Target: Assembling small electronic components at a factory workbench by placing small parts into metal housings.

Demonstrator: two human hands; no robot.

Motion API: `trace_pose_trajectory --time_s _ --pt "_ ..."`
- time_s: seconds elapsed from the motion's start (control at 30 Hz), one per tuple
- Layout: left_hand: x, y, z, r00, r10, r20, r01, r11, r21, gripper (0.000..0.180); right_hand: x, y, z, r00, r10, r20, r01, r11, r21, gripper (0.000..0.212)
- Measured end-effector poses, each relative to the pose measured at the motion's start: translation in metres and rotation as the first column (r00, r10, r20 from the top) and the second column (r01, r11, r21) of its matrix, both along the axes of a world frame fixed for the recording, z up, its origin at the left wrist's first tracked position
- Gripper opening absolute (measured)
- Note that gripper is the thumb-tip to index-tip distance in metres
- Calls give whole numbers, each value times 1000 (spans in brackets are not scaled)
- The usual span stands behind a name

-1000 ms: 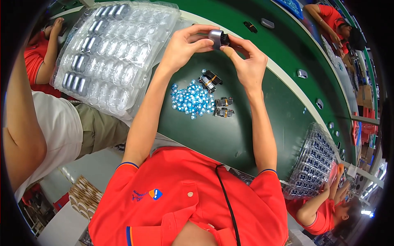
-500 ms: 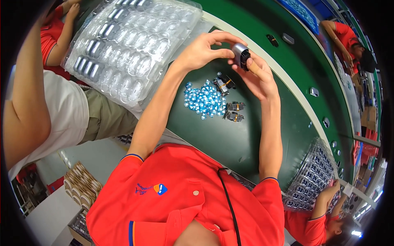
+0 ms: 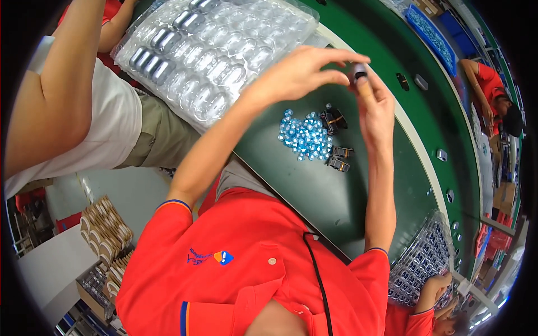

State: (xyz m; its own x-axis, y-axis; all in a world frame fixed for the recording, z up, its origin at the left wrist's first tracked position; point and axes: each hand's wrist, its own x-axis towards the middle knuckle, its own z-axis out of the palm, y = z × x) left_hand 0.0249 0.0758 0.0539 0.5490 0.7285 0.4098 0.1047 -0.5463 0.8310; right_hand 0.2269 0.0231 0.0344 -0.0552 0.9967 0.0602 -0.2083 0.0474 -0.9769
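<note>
Over the far part of the green table, my right hand (image 3: 374, 106) grips a small silver-and-black casing (image 3: 360, 71), thumb against its near side. My left hand (image 3: 305, 70) is just left of it, thumb and forefinger stretched out and apart, with nothing held between them. Whether its fingertips touch the casing I cannot tell. Below the hands lies a heap of small blue-and-white pieces (image 3: 305, 135). Black parts with orange strips sit at its right: an upper cluster (image 3: 334, 119) and a lower pair (image 3: 339, 158).
Stacked clear blister trays (image 3: 207, 73), some pockets holding silver casings, lie at the left. Beyond the pale rim runs a green belt (image 3: 417, 120) bearing scattered casings (image 3: 442, 154). A filled tray (image 3: 423, 260) is at lower right beside a co-worker's hand. Another person stands close on my left.
My left hand has come away from the casing, its fingers spreading. The right hand has turned the casing. The whole view has shifted, so the table appears further right.
</note>
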Motion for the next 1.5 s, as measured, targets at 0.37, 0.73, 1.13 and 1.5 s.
trace_pose_trajectory --time_s 0.37,0.73,1.13,1.5 --pt "-234 155 -57 57 716 -696 -655 553 515 49 228 42 -100 -216 -423 880 362 802 475 35" --pt "-211 137 -39 108 812 -573 -661 489 569 42 10 21 -17 303 24 953 -338 937 84 16" --pt "40 69 -55 962 224 158 -199 967 -160 38 9 46 -16 108 46 993 -538 843 19 13" --pt "107 96 -106 918 29 396 176 864 -471 37 111 88 -68 962 -189 199 212 972 -102 19"
